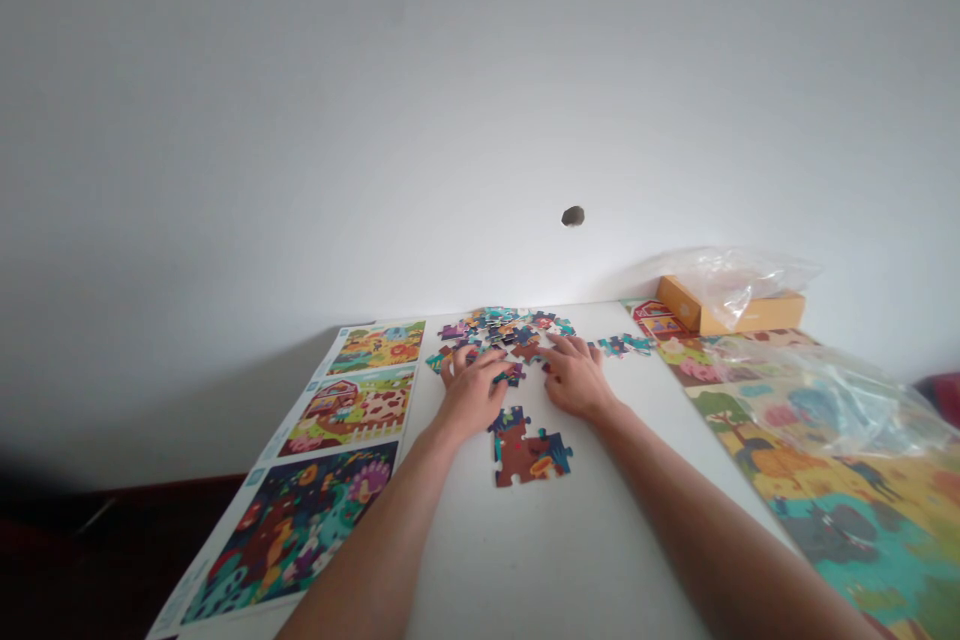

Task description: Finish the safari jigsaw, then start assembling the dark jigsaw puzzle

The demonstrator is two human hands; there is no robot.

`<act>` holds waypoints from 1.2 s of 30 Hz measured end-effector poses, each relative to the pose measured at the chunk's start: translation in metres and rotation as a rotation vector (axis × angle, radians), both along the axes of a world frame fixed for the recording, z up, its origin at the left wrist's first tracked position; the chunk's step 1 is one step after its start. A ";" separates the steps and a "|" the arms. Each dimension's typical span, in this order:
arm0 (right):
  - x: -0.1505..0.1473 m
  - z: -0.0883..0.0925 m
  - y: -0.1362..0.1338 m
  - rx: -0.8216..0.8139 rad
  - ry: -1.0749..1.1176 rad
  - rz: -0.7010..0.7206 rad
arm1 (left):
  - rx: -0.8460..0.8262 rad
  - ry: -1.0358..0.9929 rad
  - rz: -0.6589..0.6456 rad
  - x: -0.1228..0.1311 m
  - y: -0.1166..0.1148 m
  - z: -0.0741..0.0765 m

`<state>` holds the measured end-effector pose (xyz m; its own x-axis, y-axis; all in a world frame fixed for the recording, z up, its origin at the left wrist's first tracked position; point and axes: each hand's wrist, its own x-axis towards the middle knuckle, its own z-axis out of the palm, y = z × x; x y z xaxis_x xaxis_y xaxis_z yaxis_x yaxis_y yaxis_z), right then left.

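Observation:
Both my hands reach forward over a white table [540,560]. My left hand [474,388] lies palm down with fingers stretched onto a heap of loose coloured puzzle pieces [499,327]. My right hand [574,375] rests beside it, fingers spread flat and touching pieces at the heap's near edge. Just in front of my hands sits a small joined cluster of brown and orange pieces [527,450]. A few teal pieces [626,345] lie apart to the right of the heap.
A reference sheet with three printed pictures [330,460] lies along the table's left edge. At right a large finished puzzle [810,460] is partly under clear plastic [847,390]. An orange box [697,310] with a plastic bag stands against the white wall.

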<state>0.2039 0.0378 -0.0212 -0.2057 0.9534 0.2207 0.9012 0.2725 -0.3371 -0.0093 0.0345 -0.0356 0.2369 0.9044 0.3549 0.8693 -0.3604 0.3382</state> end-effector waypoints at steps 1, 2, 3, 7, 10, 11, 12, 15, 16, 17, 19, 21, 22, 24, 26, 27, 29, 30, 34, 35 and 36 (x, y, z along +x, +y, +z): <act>0.000 0.000 -0.001 -0.010 -0.002 0.033 | 0.000 0.008 -0.006 0.000 0.000 0.000; -0.001 -0.001 -0.001 -0.016 0.000 0.045 | -0.002 0.012 0.004 0.000 0.000 -0.001; -0.001 -0.001 -0.001 -0.017 0.010 0.035 | -0.004 0.012 0.026 0.000 0.001 -0.001; 0.001 -0.002 0.001 0.011 0.071 -0.044 | -0.007 0.011 0.094 0.000 0.003 -0.004; 0.001 -0.004 0.002 0.018 0.114 -0.026 | 0.001 0.021 0.061 -0.001 0.003 -0.005; 0.001 -0.004 0.002 0.022 0.123 -0.016 | 0.003 0.023 0.046 -0.001 0.003 -0.005; 0.001 -0.005 0.002 0.026 0.127 -0.011 | 0.004 0.025 0.034 -0.001 0.002 -0.004; 0.000 -0.005 0.003 0.038 0.122 -0.040 | 0.000 0.027 0.020 -0.001 0.001 -0.003; 0.001 -0.005 0.003 0.038 0.117 -0.054 | -0.005 0.028 0.014 -0.001 0.000 -0.002; 0.001 -0.004 0.003 0.035 0.112 -0.066 | -0.013 0.029 0.006 -0.001 0.000 -0.002; 0.002 -0.004 0.004 0.035 0.103 -0.083 | -0.021 0.029 -0.004 -0.001 0.000 -0.002; 0.004 -0.003 0.003 0.039 0.092 -0.106 | -0.016 0.022 0.008 -0.001 0.002 -0.004; 0.004 -0.003 0.003 0.040 0.086 -0.124 | -0.009 0.017 0.020 -0.002 0.002 -0.005; 0.004 -0.003 0.003 0.037 0.083 -0.159 | 0.002 0.009 0.039 -0.002 0.003 -0.007; 0.003 -0.003 0.002 0.035 0.096 -0.145 | 0.002 0.006 0.045 -0.001 0.004 -0.007; 0.002 -0.003 0.002 0.038 0.103 -0.111 | 0.000 0.006 0.046 -0.001 0.003 -0.007; 0.000 -0.002 0.001 0.043 0.103 -0.023 | -0.005 0.005 0.040 -0.001 0.003 -0.005; -0.001 -0.001 0.000 0.044 0.098 0.015 | -0.006 0.004 0.036 -0.001 0.002 -0.004; -0.003 0.006 -0.004 0.035 0.110 0.092 | -0.007 0.003 0.031 0.000 0.001 -0.002; -0.002 0.007 -0.005 0.038 0.118 0.104 | -0.007 0.004 0.035 0.000 0.001 -0.002; -0.002 0.008 -0.005 0.045 0.122 0.112 | -0.008 0.005 0.038 0.000 0.002 -0.002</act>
<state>0.2018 0.0328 -0.0136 -0.2792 0.9146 0.2925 0.8175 0.3862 -0.4272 -0.0088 0.0363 -0.0380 0.2036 0.9155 0.3469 0.8841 -0.3242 0.3366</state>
